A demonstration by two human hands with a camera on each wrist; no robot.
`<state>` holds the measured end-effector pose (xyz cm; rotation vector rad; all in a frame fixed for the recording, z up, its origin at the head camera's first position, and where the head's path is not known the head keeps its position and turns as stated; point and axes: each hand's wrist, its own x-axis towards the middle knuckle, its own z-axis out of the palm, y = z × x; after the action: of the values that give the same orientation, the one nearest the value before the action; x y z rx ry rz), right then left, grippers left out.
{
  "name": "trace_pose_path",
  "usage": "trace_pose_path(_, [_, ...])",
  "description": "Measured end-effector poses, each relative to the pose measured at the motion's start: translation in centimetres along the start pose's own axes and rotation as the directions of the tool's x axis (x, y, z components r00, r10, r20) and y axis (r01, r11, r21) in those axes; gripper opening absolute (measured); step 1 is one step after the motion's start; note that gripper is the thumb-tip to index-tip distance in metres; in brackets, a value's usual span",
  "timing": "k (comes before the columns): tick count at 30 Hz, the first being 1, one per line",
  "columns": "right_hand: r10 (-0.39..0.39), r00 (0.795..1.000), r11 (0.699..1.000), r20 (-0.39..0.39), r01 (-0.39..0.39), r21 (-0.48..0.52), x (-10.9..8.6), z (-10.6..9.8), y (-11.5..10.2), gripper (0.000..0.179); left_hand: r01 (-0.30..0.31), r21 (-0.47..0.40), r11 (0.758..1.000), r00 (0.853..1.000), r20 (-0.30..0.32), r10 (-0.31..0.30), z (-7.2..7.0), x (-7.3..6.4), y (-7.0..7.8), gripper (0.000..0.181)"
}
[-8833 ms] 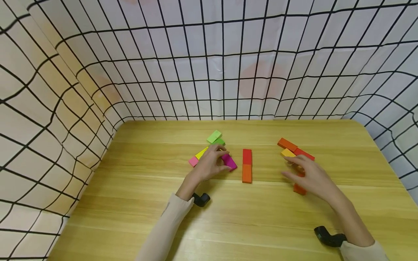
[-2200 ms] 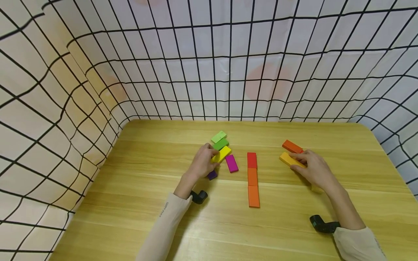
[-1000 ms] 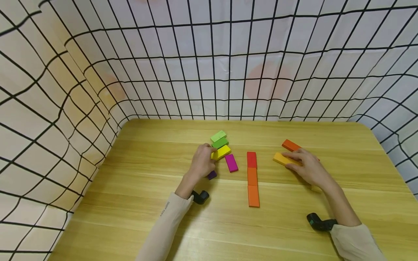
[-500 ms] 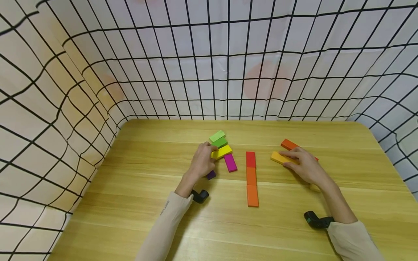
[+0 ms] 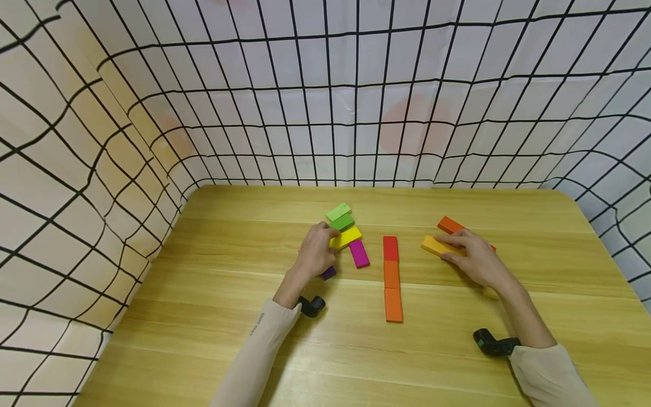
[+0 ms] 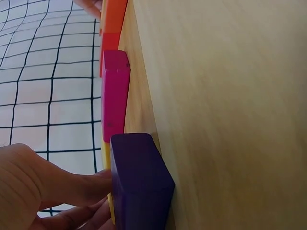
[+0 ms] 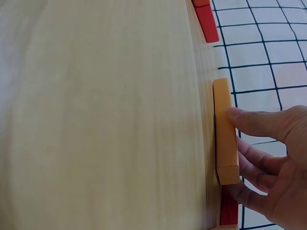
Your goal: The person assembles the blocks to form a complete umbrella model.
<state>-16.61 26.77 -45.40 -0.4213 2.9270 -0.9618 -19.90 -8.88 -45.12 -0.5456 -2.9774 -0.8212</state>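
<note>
My left hand pinches a yellow block at its left end, thumb and fingers on either side. A magenta block lies just right of it, and a dark purple block shows partly below the hand. Green and light green blocks sit behind it. On the right side, my right hand holds an amber block between thumb and fingers, flat and close over the table. A dark red block is partly hidden beside that hand in the right wrist view.
Between the hands, a straight row has a red block at the far end, then two orange blocks. A red-orange block lies behind the right hand, a pale block under its wrist. Black-gridded white cloth surrounds the table.
Since the oldest frame, a second orange block has joined the row's near end. Both hands have taken hold of blocks; the right hand's amber block then shifted left. Almost nothing moved in the last half second.
</note>
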Motion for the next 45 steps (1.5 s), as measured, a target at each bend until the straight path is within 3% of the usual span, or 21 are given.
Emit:
trace_pose_path(14, [0.018, 1.000, 1.000, 0.008, -0.018, -0.006, 0.0, 0.0, 0.1, 0.042, -0.035, 0.034, 0.999, 0.999, -0.007, 0.035, 0.0, -0.2, 0.0, 0.031])
trace_pose_path(19, [0.015, 1.000, 1.000, 0.008, -0.015, 0.001, 0.0, 0.0, 0.0, 0.042, -0.127, 0.040, 0.991, 0.991, -0.043, 0.129, 0.1, -0.8, 1.0, 0.037])
trace_pose_path(21, [0.012, 1.000, 1.000, 0.007, -0.012, -0.002, 0.0, 0.0, 0.1, 0.042, -0.169, 0.045, 0.984, 0.985, -0.016, 0.170, 0.3, -1.2, 1.9, 0.043])
trace_pose_path(23, [0.009, 1.000, 1.000, 0.004, -0.009, -0.006, 0.0, 0.0, 0.1, 0.042, -0.202, 0.049, 0.978, 0.979, 0.050, 0.200, 0.7, -1.8, 2.8, 0.051])
trace_pose_path(26, [0.007, 1.000, 1.000, 0.001, -0.007, -0.009, 0.0, 0.0, 0.2, 0.042, -0.249, 0.067, 0.966, 0.955, 0.183, 0.233, 1.5, -2.7, 4.0, 0.066])
trace_pose_path(29, [0.004, 1.000, 1.000, -0.002, -0.004, -0.015, 0.1, 0.0, 0.3, 0.042, -0.292, 0.060, 0.955, 0.915, 0.308, 0.260, 2.2, -3.7, 4.8, 0.083])
trace_pose_path(32, [0.003, 1.000, 1.000, -0.002, -0.003, -0.022, 0.0, 0.0, 0.3, 0.042, -0.332, 0.036, 0.943, 0.870, 0.399, 0.291, 2.7, -4.4, 5.5, 0.094])
trace_pose_path(35, [0.003, 1.000, 1.000, 0.001, -0.003, -0.022, -0.1, 0.0, 0.4, 0.043, -0.350, 0.018, 0.937, 0.840, 0.448, 0.305, 3.1, -4.9, 6.2, 0.102])
trace_pose_path(38, [0.004, 1.000, 1.000, 0.004, -0.004, -0.017, -0.1, 0.0, 0.4, 0.043, -0.325, 0.025, 0.945, 0.826, 0.494, 0.271, 3.5, -5.3, 6.9, 0.106])
trace_pose_path(45, [0.009, 1.000, 1.000, 0.008, -0.009, -0.004, 0.0, 0.0, 0.5, 0.043, -0.303, 0.095, 0.948, 0.820, 0.534, 0.208, 4.1, -5.6, 7.4, 0.108])
